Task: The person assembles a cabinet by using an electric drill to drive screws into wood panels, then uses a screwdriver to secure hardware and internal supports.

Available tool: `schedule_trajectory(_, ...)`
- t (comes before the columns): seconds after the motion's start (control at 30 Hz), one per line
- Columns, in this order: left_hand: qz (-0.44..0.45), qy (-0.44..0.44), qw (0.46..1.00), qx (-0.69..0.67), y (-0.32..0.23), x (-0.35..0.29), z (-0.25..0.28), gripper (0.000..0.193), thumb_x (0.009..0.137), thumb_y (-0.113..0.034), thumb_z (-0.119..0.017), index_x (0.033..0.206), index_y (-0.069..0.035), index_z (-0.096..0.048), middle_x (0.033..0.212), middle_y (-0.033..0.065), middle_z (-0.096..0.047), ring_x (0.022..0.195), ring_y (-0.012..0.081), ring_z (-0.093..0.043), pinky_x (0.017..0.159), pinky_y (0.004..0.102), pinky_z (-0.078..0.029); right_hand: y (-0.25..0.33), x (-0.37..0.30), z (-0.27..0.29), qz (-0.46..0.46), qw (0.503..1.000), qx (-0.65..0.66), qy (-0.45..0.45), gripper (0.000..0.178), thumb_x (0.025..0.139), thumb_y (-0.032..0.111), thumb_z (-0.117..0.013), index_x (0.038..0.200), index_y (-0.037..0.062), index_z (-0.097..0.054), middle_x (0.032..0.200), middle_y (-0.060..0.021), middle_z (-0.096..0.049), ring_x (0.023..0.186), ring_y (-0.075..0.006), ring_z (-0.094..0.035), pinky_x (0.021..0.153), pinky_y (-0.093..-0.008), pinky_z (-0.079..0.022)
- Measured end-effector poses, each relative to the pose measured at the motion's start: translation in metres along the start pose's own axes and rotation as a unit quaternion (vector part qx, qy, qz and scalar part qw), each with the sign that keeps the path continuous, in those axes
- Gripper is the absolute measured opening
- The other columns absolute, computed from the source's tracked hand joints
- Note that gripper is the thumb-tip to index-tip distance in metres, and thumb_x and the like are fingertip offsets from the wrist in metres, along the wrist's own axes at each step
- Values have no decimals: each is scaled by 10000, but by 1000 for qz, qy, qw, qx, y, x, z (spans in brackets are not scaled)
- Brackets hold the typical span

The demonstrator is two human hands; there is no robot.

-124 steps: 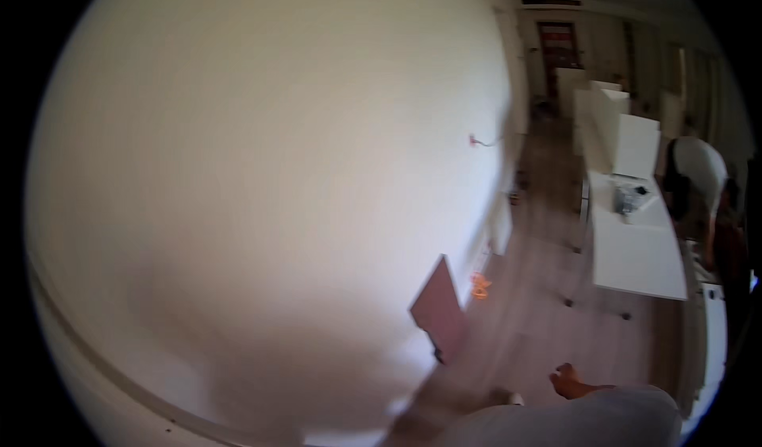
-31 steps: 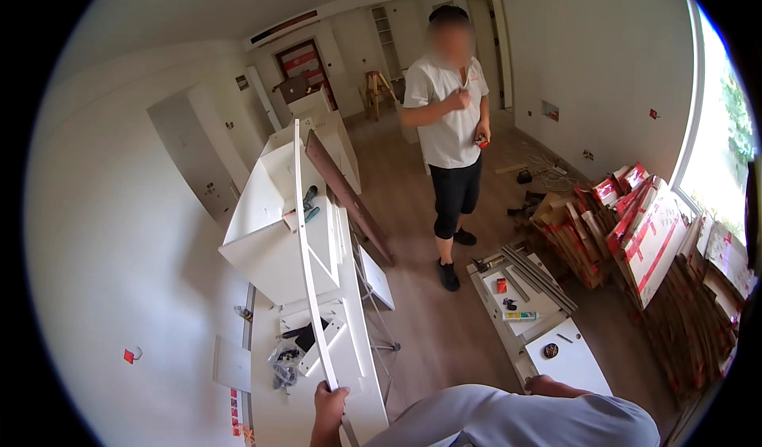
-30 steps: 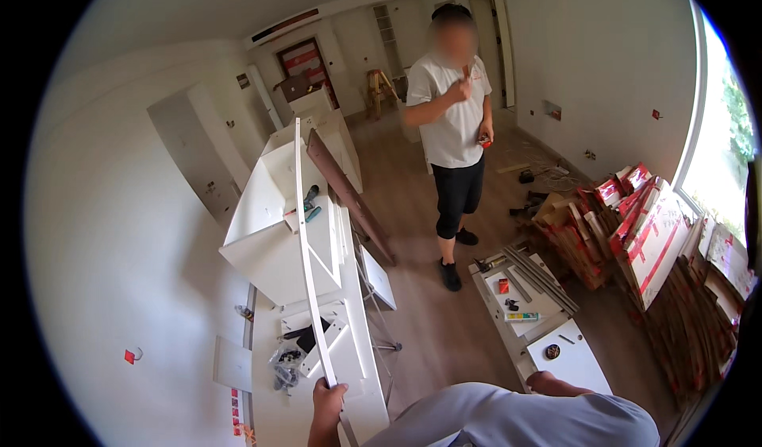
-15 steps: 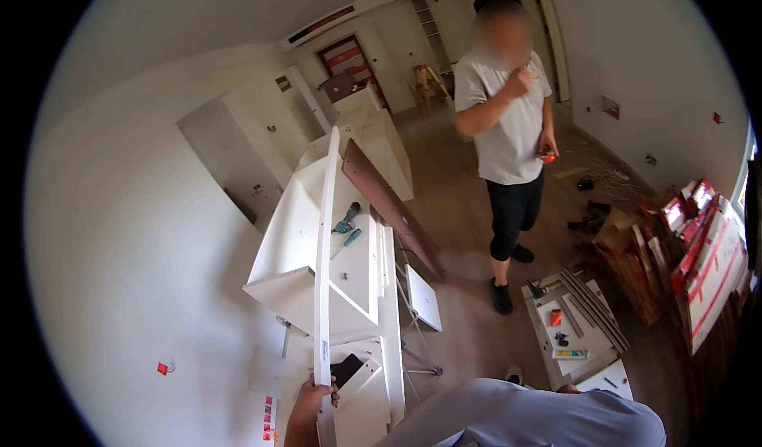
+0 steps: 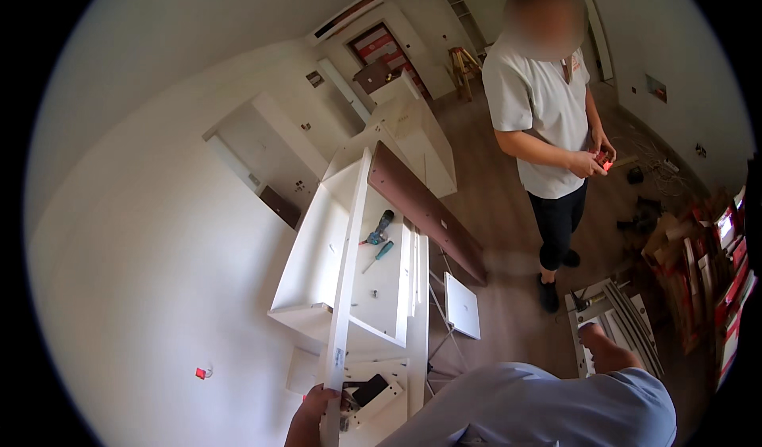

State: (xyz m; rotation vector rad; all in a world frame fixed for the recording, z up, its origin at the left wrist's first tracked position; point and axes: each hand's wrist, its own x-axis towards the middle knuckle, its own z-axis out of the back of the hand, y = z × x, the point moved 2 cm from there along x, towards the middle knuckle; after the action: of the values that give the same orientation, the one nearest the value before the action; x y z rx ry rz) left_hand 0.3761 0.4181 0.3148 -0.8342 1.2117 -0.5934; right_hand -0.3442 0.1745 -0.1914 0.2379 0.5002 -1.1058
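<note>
My left hand [image 5: 319,401] is closed around the near end of a long, narrow white board [image 5: 347,288], which runs away from me along an open white cabinet carcass [image 5: 302,300]. In the carcass lie a teal-and-black power drill [image 5: 384,223] and a screwdriver [image 5: 384,251] with a teal handle. Close by my left hand, a flat black object [image 5: 370,390] rests beside a small white panel. My bare right arm reaches out to the right, and my right hand [image 5: 591,334] is low over a pile of white panels and grey strips [image 5: 631,328]; its fingers cannot be made out.
A brown panel [image 5: 429,213] leans along the cabinet's right side. Below it, a white board [image 5: 462,306] stands by thin metal legs. A co-worker [image 5: 548,113] stands ahead, both hands on a small red object. Flattened cardboard and wrapped boards [image 5: 698,264] are stacked at right.
The view has shifted, and my right arm has come into sight, reaching over the panels at right. The co-worker's raised hand has come down to the red object. My left hand keeps its grip.
</note>
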Motion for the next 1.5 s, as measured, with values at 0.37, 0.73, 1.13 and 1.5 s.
schedule_trajectory(0.37, 59, 60, 994, -69, -8, 43, 12, 572, 830, -214, -642, 1319, 72, -561, 1084, 205, -668, 975, 382, -714, 885, 475, -599, 118, -73, -49, 97, 993, 18, 65, 147, 884, 232, -675, 915, 156, -797, 923, -62, -770, 897, -251, -748, 692, -431, -590)
schedule_trajectory(0.73, 9, 165, 985, -41, -60, 122, 0, 357, 871, -263, -598, 1084, 22, -628, 903, 153, -663, 786, 331, -676, 773, 470, -571, 131, -124, -90, 16, 987, 48, 150, 108, 840, 252, -705, 902, 217, -786, 936, 6, -751, 869, -228, -728, 655, -422, -560)
schedule_trajectory(1.13, 33, 98, 989, -102, -88, 96, -14, 365, 888, -198, -616, 1190, 6, -593, 1005, 118, -623, 858, 246, -636, 732, 383, -568, 144, -163, -73, 122, 981, 59, 137, 147, 922, 179, -580, 1028, 173, -682, 959, -29, -684, 853, -239, -661, 584, -397, -497)
schedule_trajectory(1.5, 45, 104, 990, -80, -92, 129, 21, 318, 928, -206, -594, 1173, -4, -609, 1045, 124, -662, 919, 265, -682, 801, 394, -593, 147, -153, -50, 149, 983, -5, 105, 122, 933, 223, -639, 962, 178, -749, 907, 12, -720, 829, -145, -719, 641, -370, -565)
